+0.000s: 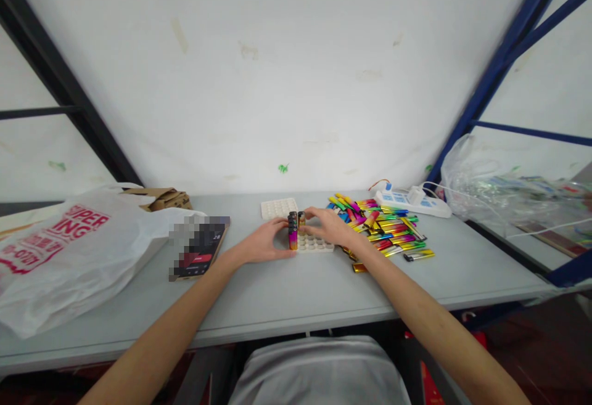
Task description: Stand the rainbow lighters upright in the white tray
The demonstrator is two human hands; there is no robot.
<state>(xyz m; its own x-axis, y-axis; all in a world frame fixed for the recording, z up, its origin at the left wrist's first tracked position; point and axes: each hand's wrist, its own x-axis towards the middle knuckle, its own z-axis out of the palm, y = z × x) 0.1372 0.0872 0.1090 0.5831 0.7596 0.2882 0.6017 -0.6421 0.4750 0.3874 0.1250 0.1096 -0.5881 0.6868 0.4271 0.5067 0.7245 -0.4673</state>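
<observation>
1. Curving the left hand point(266, 243) around the upright lighters point(293, 238), thumb toward the near end, fingers toward the far end; being unable to confirm from this view whether actually gripping or merely bracketing
2. Pinching a gold-coloured lighter point(302, 217) between thumb and finger of the right hand point(327, 226), just right of the upright lighters
3. Finding the upright lighters at the left side of a white holed tray point(317, 245), with open holes showing to the right
4. Noting a second white tray point(277, 209) behind, nearer the wall point(296, 84)
5. Recording a loose, shiny, multicoloured pile of lighters point(383, 229) right of the holed tray, with a white power strip point(435, 206) just behind
6. Observing a partly pixelated phone point(215, 245) on the grey table point(277, 306), left of the left hand
7. Listing a red-printed white plastic bag point(124, 251) at far left, brown cardboard point(169, 199) behind, clear plastic point(481, 177) at right
</observation>
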